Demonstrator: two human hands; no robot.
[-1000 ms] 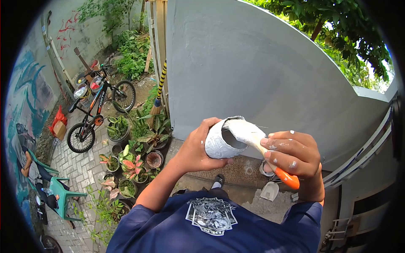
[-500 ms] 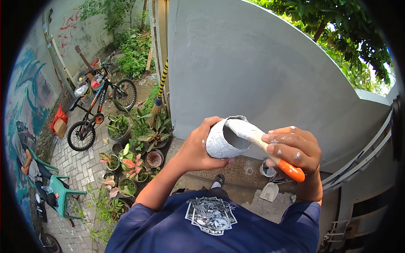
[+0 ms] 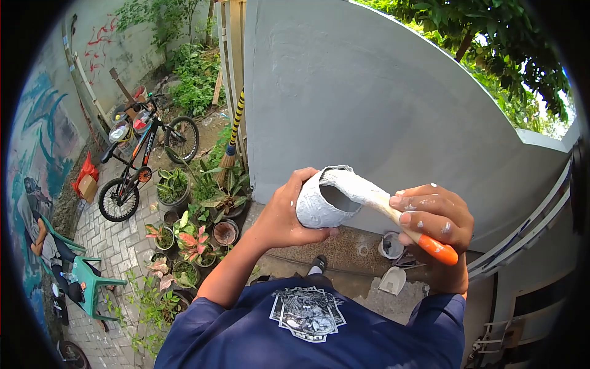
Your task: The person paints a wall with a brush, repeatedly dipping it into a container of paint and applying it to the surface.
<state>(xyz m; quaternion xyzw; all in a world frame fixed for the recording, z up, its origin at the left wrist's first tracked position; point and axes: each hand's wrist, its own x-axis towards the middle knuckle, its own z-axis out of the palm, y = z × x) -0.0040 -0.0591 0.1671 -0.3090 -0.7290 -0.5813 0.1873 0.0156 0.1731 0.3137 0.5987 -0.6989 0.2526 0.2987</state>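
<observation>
My left hand (image 3: 287,209) is closed around a paint-crusted, whitish cup (image 3: 316,205), its mouth tilted to the right. Between the fingers of my right hand (image 3: 439,221) is a paintbrush (image 3: 373,195) with an orange-tipped handle and a white-coated head. The brush head reaches into the mouth of the cup, at its upper rim; whether the bristle tips touch paint inside is hidden. White paint spots mark my right fingers. Beyond both hands stands a grey painted wall (image 3: 369,92).
Potted plants (image 3: 184,237) line the left, with a bicycle (image 3: 144,150) and a broom (image 3: 233,135) behind them. A person (image 3: 46,246) sits by a green plastic chair (image 3: 92,283). A bucket (image 3: 391,245) and a dustpan (image 3: 393,280) lie below my right hand.
My right hand has moved slightly right and down, drawing the brush a little out of the cup. My left hand and the cup have shifted slightly left.
</observation>
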